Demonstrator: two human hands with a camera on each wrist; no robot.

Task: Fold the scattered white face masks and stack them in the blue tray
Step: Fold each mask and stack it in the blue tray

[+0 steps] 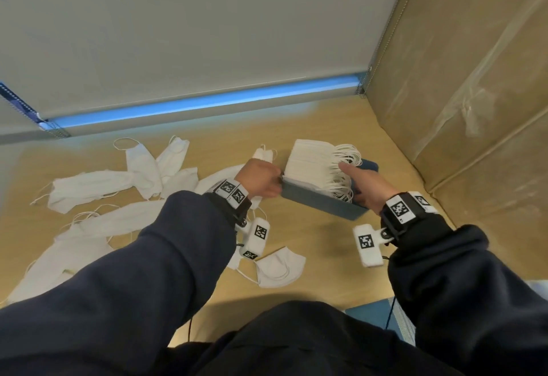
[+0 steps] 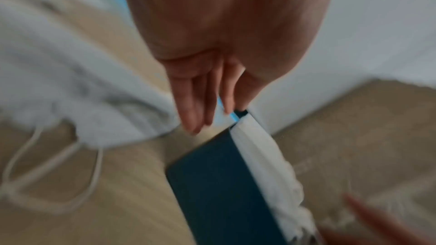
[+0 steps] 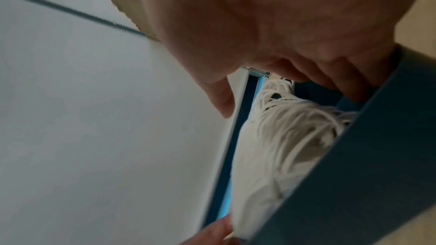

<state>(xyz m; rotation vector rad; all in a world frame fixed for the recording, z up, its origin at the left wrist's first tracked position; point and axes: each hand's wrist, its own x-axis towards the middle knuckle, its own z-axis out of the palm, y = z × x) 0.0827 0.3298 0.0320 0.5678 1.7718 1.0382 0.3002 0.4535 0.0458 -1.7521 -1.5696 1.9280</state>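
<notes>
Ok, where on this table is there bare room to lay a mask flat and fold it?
Bare wood lies behind the blue tray, toward the window blind, and between the tray and the cardboard wall. It is crowded to the left, where the loose masks overlap.

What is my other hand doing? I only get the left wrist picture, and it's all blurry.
Observer: Your right hand is at the right end of the blue tray. Its fingers curl over the end wall and its thumb lies by the ear loops.
Child: Which way do the loops point?
Observer: They all bunch at the right end of the stack of masks.
Child: Are lots of masks still left?
Observer: Several loose masks lie on the table to your left, and one mask sits close to your body.
</notes>
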